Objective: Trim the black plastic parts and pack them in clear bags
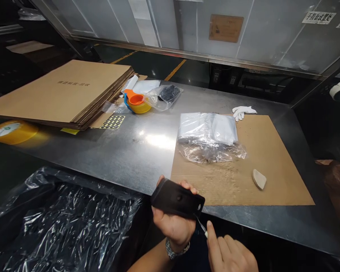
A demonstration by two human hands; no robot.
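Note:
A black, flat, elongated part (170, 197) with a small hole near its right end is held in my left hand (174, 226), fingers wrapped round it from below, just off the table's front edge. My right hand (229, 251), at the bottom, grips a small pointed tool (201, 226) with a pale handle. The tip of this tool meets the lower right edge of the black part. My right index finger extends along the handle; the other fingers are curled.
Brown cardboard (272, 151) lies on the metal table (136, 151), bearing clear plastic bags (206, 130) and a beige pad (259, 179). A white glove (243, 112), tape rolls (140, 107) and stacked cardboard (70, 90) sit further back. Black plastic-wrapped items (73, 223) fill the lower left.

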